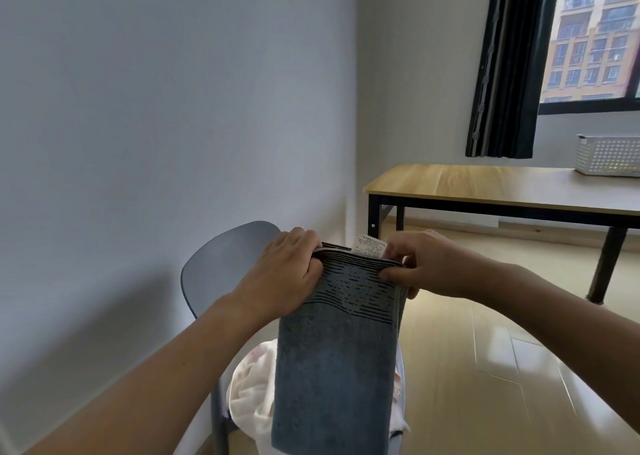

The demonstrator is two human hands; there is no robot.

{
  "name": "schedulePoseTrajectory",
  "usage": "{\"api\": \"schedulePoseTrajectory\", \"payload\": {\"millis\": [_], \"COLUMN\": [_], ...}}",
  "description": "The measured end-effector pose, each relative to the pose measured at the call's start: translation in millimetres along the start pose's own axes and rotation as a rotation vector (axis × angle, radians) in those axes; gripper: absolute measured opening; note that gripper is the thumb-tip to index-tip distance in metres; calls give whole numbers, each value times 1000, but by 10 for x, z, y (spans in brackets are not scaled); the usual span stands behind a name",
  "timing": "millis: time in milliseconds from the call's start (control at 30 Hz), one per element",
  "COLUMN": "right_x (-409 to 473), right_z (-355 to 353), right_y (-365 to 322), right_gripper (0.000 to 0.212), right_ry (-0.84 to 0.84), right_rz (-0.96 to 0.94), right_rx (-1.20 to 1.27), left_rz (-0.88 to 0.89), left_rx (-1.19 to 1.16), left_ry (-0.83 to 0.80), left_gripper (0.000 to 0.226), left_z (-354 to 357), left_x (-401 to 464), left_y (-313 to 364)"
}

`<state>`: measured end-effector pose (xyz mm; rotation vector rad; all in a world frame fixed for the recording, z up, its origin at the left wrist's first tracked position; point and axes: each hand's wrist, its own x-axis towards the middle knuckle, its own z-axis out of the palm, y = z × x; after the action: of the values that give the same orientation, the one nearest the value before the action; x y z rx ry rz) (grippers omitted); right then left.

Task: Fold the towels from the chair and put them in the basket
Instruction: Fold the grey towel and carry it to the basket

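- A towel (337, 361) hangs before the chair (221, 264), with more towels (251, 388) on its seat.
- The basket (607, 155) sits on the tabletop (485, 182), far right.

A blue-grey towel (334, 368) of matt, nubby terry cloth is seen, a paper-like white label (370, 245) at its top edge. Smooth matt plastic forms the grey chair (221, 264). The far table (485, 184) is topped in smooth wood grain. The white basket (607, 156) is perforated plastic. The floor (502, 368) is finished glossy.
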<state>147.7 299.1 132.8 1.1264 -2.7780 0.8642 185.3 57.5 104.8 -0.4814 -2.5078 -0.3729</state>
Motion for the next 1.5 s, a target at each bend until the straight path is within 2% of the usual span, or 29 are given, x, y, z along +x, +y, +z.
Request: {"api": "schedulePoseTrajectory", "payload": {"millis": [100, 233, 333, 433, 567, 700, 800, 867, 933, 1000, 1133, 1200, 1267, 1367, 1433, 1500], "right_x": [16, 63, 76, 88, 87, 125, 223, 324, 425, 480, 439, 380, 327, 232, 139, 36], "right_z": [-5, -16, -30, -57, -80, -85, -118, -158, -202, -245, -332, -338, -274, 9, 320, 706], "right_y": [67, 132, 139, 111, 86, 68, 54, 56, 73, 71, -6, -40, -44, 40, 178, 359], "right_gripper": [24, 12, 6, 18, 22, 18, 11, 21, 25, 17, 12, 16, 17, 18, 22, 21], "right_ry": [-24, -34, 46, 111, 49, 36, 59, 94, 176, 282, 412, 364, 218, -108, -311, -514], "right_rz": [48, 67, 67, 58, 65, 38, 13, 7, 7, -7, -51, -27, 46, 177, 257, 328], "right_rx": [88, -23, -110, -204, -247, -309, -302, -320, -408, -503, -565, -532, -480, -423, -381, -326], "left_rz": [4, 20, 46, 146, 200, -2, -163, -257, -325, -370, -272, -195, -148, -129, -200, -225], "left_rx": [-36, -32, -11, 131, 363, 210, 246, 198, 135, 124, 401, 536, 512, 228, 18, -74], "left_ry": [-29, -51, -108, -181, -220, -301, -446, -489, -462, -372, -129, -62, -120, -444, -663, -845], "left_gripper": [14, 24, 23, 29, 42, 51, 31, 19, 16, 21, 26, 25, 18, 3, 4, 9], "left_z": [46, 83, 66, 48, 58, 51, 5, -46, -96, -134, -185, -203, -191, -34, 181, 470], "left_x": [-14, 27, 74, 100, 75, 85, 298, 456, 572, 671, 742, 694, 602, 342, 64, -271], "left_y": [-14, 3, -13, -11, 37, 104, 100, 89, 95, 118, 151, 145, 133, 89, 63, 63]}}
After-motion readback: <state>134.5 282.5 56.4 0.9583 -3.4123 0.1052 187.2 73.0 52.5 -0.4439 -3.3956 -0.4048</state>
